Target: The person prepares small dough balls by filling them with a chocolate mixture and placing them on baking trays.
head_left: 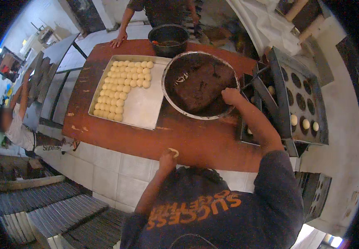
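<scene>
At the table's near edge, my left hand (168, 160) is closed around a small flattened piece of pale dough (174, 152). My right hand (231, 96) reaches into a wide metal basin (166, 94) at its right side, with the fingers curled against a dark brown paste (196, 89); whatever they pinch is hidden. Left of the basin lies a shallow metal tray (143, 110). Rows of round pale dough balls (123, 81) fill its left and far parts, while its right near part shows bare metal.
Beyond the basin stands a black bucket (169, 38), near a co-worker's hand (119, 38) on the reddish-brown table (196, 137). Dark moulded pans (297, 89) are stacked on the right, with several dough balls in their hollows. Another person (19, 124) is at the far left, above stacked metal trays (69, 213).
</scene>
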{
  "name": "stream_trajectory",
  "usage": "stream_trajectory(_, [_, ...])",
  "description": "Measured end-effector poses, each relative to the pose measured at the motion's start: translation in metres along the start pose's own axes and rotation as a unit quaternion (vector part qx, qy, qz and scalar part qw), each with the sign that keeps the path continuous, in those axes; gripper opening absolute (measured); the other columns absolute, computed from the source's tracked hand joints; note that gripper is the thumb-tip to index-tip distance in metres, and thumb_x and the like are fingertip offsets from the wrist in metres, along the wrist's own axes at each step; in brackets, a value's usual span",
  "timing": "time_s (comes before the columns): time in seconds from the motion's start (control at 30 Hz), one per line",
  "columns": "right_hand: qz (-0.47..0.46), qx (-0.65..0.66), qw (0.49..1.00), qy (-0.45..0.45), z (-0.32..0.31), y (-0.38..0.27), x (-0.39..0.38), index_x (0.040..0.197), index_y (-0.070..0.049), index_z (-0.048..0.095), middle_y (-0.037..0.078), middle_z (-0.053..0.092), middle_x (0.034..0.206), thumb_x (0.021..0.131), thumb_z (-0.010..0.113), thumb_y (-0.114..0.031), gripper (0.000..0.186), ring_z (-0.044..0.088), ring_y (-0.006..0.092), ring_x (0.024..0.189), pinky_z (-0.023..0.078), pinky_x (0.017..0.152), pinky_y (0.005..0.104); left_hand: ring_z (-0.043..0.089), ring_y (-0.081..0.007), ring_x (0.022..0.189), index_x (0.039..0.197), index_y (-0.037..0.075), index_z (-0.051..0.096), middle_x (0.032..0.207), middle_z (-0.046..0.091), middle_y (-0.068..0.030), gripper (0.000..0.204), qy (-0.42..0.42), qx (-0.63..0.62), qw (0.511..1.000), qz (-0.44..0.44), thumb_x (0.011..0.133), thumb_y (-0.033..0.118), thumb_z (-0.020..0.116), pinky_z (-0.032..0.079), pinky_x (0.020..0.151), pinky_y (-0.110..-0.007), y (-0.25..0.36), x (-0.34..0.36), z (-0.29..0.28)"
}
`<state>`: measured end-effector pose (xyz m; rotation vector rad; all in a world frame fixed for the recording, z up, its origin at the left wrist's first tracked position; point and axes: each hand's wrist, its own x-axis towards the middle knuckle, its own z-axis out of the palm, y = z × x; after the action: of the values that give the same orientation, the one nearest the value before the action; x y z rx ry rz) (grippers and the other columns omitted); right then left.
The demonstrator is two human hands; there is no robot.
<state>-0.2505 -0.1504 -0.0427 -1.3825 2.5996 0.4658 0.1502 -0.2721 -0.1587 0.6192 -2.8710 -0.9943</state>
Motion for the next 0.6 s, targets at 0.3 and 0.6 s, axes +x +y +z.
stream_trajectory(0.3, [-0.114, 0.508, 0.829, -0.204, -0.080, -0.001, -0.052, 0.078, 0.000, 0.061, 0.007, 0.058, 0.065, 0.067, 0.066, -0.017, 0.021, 0.054, 0.0142, 0.056, 0.042, 0.049, 0.0274, 0.055, -0.0193, 0.093, 0.105, -0.001, 0.053, 0.105, 0.056, -0.0109, 0.027, -0.056, -0.623, 0.757, -0.188, 0.084, 0.016, 0.053, 0.047, 0.075, -0.031, -0.019, 0.049, -0.068])
stream_trajectory(0.6, [0.078, 0.419, 0.820, 0.383, -0.046, -0.181, -0.120, 0.087, -0.004, 0.060, 0.013, 0.057, 0.082, 0.072, 0.057, -0.004, 0.015, 0.057, 0.0310, 0.073, 0.047, 0.061, 0.0356, 0.056, -0.0250, 0.095, 0.107, -0.002, 0.050, 0.104, 0.056, -0.0115, 0.028, -0.091, -0.795, 0.583, -0.144, 0.087, 0.018, 0.048, 0.050, 0.080, -0.036, 0.092, 0.114, -0.119])
